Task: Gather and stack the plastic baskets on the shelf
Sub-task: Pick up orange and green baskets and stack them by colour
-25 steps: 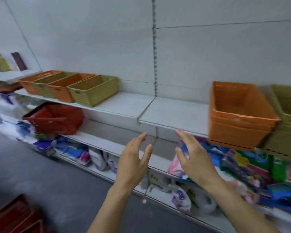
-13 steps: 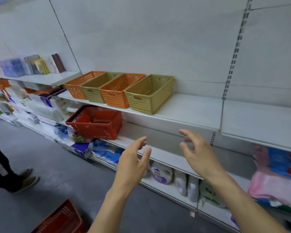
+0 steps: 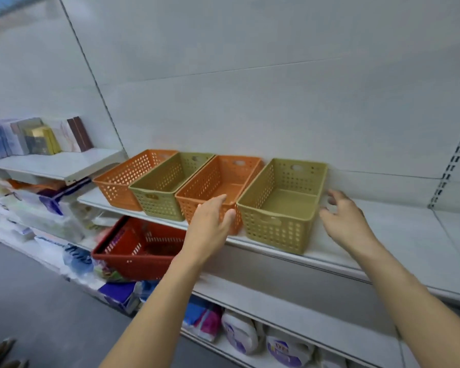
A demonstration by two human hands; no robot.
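Observation:
Several perforated plastic baskets stand side by side on the white shelf (image 3: 398,235). From left to right they are an orange basket (image 3: 122,181), a green basket (image 3: 165,192), a second orange basket (image 3: 215,179) and a second green basket (image 3: 279,208). My left hand (image 3: 210,221) is open in front of the second orange basket's near end, just left of the rightmost green basket. My right hand (image 3: 343,219) is open beside that green basket's right wall, fingers spread, a small gap from it. Neither hand holds anything.
A red shopping basket (image 3: 136,248) sits tilted on the shelf below. Packaged goods and paper rolls (image 3: 239,333) fill the lower shelves. Books and boxes (image 3: 37,139) stand on a shelf at the left. The grey floor (image 3: 32,301) lies at the lower left.
The view has swung left and closer to the row of baskets. Both hands have reached forward and now flank the rightmost green basket.

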